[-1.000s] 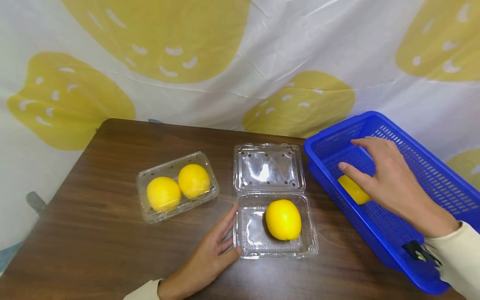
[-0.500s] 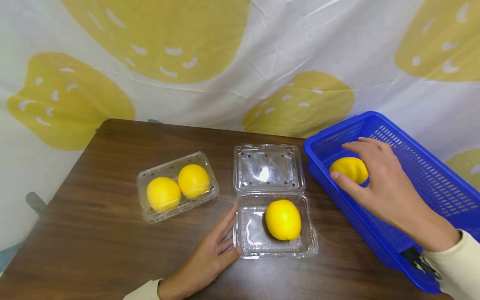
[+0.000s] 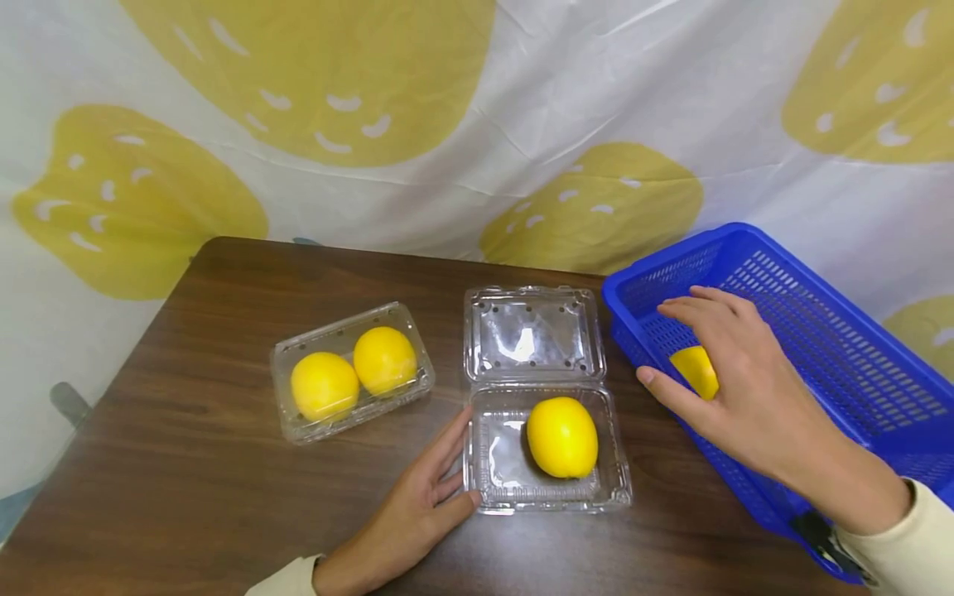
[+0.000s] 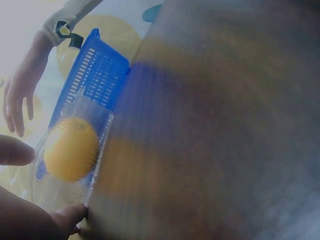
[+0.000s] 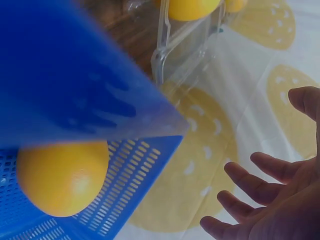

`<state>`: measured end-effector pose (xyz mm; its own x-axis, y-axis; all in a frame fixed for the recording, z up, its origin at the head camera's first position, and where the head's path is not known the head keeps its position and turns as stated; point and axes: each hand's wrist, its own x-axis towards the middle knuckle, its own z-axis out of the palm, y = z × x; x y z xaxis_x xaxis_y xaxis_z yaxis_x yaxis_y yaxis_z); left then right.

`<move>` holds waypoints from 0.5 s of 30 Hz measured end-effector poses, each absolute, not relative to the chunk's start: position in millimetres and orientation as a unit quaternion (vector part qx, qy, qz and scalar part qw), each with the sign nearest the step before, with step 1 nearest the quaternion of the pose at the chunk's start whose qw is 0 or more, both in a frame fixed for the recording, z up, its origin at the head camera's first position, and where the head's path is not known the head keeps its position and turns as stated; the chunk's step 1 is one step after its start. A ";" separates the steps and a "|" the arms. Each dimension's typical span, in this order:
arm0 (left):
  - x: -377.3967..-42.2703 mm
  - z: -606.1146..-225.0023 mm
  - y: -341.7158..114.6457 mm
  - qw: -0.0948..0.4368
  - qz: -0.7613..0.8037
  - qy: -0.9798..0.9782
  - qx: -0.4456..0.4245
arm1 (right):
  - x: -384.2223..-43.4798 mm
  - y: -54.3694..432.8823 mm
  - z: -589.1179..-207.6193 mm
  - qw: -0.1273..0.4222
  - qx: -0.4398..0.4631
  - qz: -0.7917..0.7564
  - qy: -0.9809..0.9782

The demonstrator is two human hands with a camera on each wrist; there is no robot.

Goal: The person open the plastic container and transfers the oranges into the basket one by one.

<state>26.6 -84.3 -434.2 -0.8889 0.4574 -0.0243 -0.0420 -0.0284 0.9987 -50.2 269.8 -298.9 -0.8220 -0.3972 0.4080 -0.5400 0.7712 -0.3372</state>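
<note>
My left hand [image 3: 417,505] touches the left side of an opened clear plastic clamshell box [image 3: 495,451], its thumb at the near corner. One yellow-orange fruit [image 3: 562,437], which looks like an orange, sits in the base on the right, and the lid [image 3: 529,331] lies folded back. Over the blue basket [image 3: 820,306] hovers my right hand [image 3: 753,389], thumb spread away from its fingers. A second orange [image 5: 65,177] lies in that basket, partly hidden by the hand in the head view. The right wrist view shows the fingers apart from it.
To the left stands a closed clear clamshell box [image 3: 408,364] with two oranges [image 3: 325,386] inside. All of this is on a brown wooden table [image 3: 224,331]. Behind its far edge hangs a white cloth [image 3: 417,207] printed with yellow shapes.
My right hand has drifted left and nearer me over the basket. The orange there, farther back and more visible half a second ago, is now partly covered. My left hand has not moved.
</note>
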 end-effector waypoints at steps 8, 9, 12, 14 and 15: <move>27.1 -433.9 -84.6 0.180 0.702 0.672 0.149 | -43.7 261.2 -307.7 0.166 0.280 0.216 -0.921; 27.1 -433.9 -84.7 0.180 0.702 0.673 0.149 | -43.1 260.0 -309.3 0.166 0.281 0.213 -0.921; 26.8 -434.0 -84.5 0.180 0.701 0.674 0.151 | -41.3 256.7 -313.3 0.160 0.283 0.207 -0.923; 26.4 -434.0 -84.3 0.181 0.699 0.675 0.152 | -40.1 255.2 -315.2 0.152 0.279 0.205 -0.926; 26.1 -434.0 -84.2 0.181 0.699 0.675 0.153 | -39.5 254.7 -316.1 0.148 0.277 0.204 -0.927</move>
